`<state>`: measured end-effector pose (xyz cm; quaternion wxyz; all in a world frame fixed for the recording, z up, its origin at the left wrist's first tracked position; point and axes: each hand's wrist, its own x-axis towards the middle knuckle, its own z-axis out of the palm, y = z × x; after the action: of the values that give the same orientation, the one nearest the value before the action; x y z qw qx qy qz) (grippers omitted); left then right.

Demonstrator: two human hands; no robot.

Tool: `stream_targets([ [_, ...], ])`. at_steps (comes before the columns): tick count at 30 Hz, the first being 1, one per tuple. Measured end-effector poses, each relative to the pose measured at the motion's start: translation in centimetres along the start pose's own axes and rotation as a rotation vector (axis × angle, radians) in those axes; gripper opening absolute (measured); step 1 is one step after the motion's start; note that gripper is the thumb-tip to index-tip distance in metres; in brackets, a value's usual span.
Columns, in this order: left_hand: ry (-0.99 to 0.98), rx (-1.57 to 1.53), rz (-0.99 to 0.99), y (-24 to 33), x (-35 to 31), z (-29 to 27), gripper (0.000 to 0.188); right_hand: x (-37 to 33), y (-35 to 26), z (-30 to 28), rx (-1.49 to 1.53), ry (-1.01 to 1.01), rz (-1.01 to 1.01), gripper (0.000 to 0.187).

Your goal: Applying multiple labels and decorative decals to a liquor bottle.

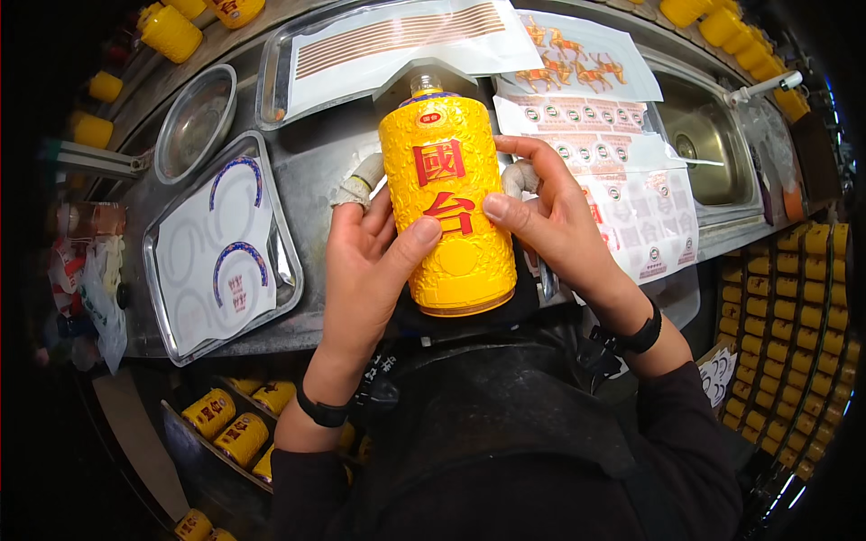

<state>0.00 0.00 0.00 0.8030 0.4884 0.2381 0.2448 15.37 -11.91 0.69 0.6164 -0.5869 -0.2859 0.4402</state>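
Two hands, left hand (pixel 370 257) at eight o'clock and right hand (pixel 552 209) at three, pinch the yellow bottle (pixel 451 180) between them, thumbs pressed on its front. Its neck points to twelve. I see the big red signs (pixel 439 162) and blue neck band (pixel 435 96) are already on. Low down, one round patch (pixel 458 258) looks bare. At nine o'clock, two blue strips (pixel 242 247) are left on a sheet (pixel 187 270).
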Motion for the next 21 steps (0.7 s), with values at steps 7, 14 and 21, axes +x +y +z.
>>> stream_targets([
  [7, 0.007, -0.013, 0.007, -0.1, 0.0, 0.0, 0.067, 0.2, 0.0, -0.5, -0.038, 0.027, 0.011, 0.053],
  [14, 0.001, -0.023, 0.009, -0.3, 0.0, -0.2, 0.068, 0.4, -0.4, 0.2, 0.007, 0.055, 0.026, 0.048],
  [21, 0.009, -0.015, 0.006, -0.2, 0.0, 0.0, 0.068, 0.3, 0.0, 0.2, 0.031, 0.039, -0.007, 0.049],
])
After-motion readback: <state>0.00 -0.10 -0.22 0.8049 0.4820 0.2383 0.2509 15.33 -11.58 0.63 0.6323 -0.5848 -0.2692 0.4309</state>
